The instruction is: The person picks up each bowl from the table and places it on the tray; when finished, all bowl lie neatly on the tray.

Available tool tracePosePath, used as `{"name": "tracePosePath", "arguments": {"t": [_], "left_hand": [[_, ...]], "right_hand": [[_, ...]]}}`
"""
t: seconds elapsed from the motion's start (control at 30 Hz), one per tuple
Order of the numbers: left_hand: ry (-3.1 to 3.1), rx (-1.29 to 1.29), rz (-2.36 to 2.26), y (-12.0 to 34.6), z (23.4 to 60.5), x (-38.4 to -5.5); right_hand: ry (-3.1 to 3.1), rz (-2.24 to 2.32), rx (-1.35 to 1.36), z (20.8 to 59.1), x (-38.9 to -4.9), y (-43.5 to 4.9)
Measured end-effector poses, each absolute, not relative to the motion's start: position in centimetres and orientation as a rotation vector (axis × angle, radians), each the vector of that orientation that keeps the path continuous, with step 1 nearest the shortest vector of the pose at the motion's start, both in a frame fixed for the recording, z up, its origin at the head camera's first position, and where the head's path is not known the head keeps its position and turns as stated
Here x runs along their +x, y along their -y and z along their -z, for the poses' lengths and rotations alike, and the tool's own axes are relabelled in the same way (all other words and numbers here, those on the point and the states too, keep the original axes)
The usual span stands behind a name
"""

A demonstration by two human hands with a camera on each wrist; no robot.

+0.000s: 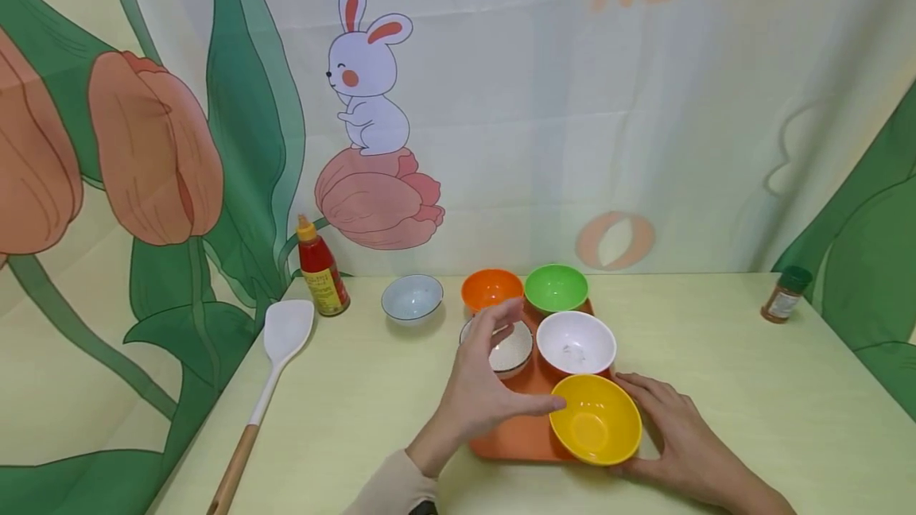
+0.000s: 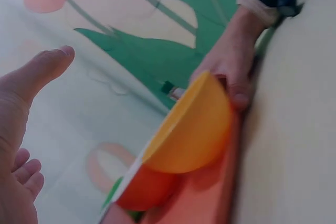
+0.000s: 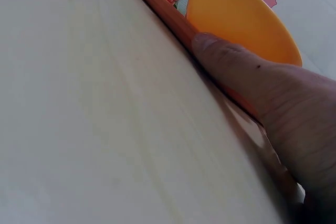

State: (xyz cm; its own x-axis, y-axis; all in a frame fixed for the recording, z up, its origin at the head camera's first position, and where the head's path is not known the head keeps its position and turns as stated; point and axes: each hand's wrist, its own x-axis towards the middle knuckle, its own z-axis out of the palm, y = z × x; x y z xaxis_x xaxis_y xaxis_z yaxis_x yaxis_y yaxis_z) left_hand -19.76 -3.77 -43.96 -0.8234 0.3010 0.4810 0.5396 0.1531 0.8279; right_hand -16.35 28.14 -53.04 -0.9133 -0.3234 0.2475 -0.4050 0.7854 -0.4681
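My left hand [image 1: 475, 384] hovers over the orange tray [image 1: 501, 443], thumb and fingers spread apart with nothing held. In the head view its thumb tip overlaps the left rim of a yellow bowl [image 1: 595, 424], which sits at the tray's near right corner. Around that corner curls my right hand [image 1: 676, 439], gripping the tray beside the bowl. The right wrist view shows its thumb [image 3: 231, 61] against the tray's edge, close to the bowl. Behind the yellow bowl stands a white bowl [image 1: 576, 340]. A speckled bowl [image 1: 511, 352] is partly hidden by my left hand.
An orange bowl [image 1: 492, 288] and a green bowl [image 1: 556, 288] stand at the tray's far end. Left of them is a pale blue bowl [image 1: 412, 298]. A red sauce bottle [image 1: 324, 272], a white spatula [image 1: 275, 364] and a small green-capped jar [image 1: 785, 295] lie farther out.
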Motion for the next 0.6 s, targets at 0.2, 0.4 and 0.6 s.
{"name": "tracePosePath", "arguments": {"t": [0.2,0.4,0.6], "left_hand": [[2.16,-0.73,1.654,6.5,42.0,-21.6],[2.094,-0.685,1.576,9.2,40.7,-23.4],[2.002,-0.615,1.547,11.9,40.2,-26.0]], "right_hand": [[2.842,-0.774,0.566,52.9,-16.4,-28.1],[2.924,-0.785,0.512,52.7,-16.6,-27.8],[2.939,-0.794,0.484,52.8,-16.5,-27.5]]}}
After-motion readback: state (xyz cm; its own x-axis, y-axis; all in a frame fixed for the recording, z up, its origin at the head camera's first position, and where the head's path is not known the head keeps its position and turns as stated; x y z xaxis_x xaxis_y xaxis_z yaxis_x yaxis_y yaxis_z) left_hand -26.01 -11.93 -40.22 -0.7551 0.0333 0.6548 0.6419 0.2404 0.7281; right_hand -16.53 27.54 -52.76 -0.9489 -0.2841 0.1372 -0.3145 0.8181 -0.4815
